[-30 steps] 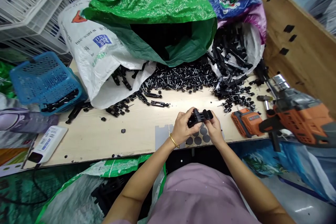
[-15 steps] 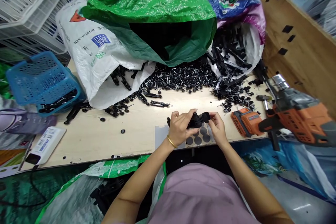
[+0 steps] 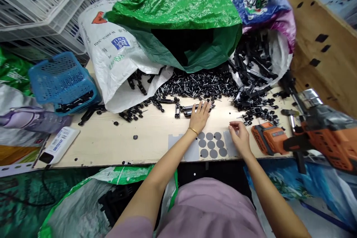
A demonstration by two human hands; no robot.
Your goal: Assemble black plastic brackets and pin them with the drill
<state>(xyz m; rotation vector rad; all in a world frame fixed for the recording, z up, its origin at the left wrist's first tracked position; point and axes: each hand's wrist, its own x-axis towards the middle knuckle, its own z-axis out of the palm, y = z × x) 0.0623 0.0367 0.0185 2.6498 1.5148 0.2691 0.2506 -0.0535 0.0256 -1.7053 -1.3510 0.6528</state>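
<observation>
My left hand (image 3: 199, 117) lies stretched out, fingers spread, over black elongated plastic parts (image 3: 187, 111) on the wooden table. The fingers partly cover these parts. A short black part (image 3: 177, 111) stands just left of them. To the right, my right hand (image 3: 240, 137) hovers near the table with loosely curled fingers, thumb and forefinger slightly apart, and I see nothing in it. Between the hands, several grey discs (image 3: 211, 144) show on a pale patch near the table's front edge. Beyond my left hand spreads a pile of small black pieces with metal pins (image 3: 200, 83).
A green sack (image 3: 178, 11), a white sack (image 3: 104, 52) and a blue-purple sack (image 3: 281, 15) line the back. At right lie an orange battery (image 3: 267, 138) and a power tool (image 3: 320, 128). A blue basket (image 3: 60, 78) and a purple bottle (image 3: 36, 119) are left.
My hands have parted, and the black part they held together is no longer between them. My left hand has moved forward onto the elongated parts; the right has drawn aside. The view has shifted slightly.
</observation>
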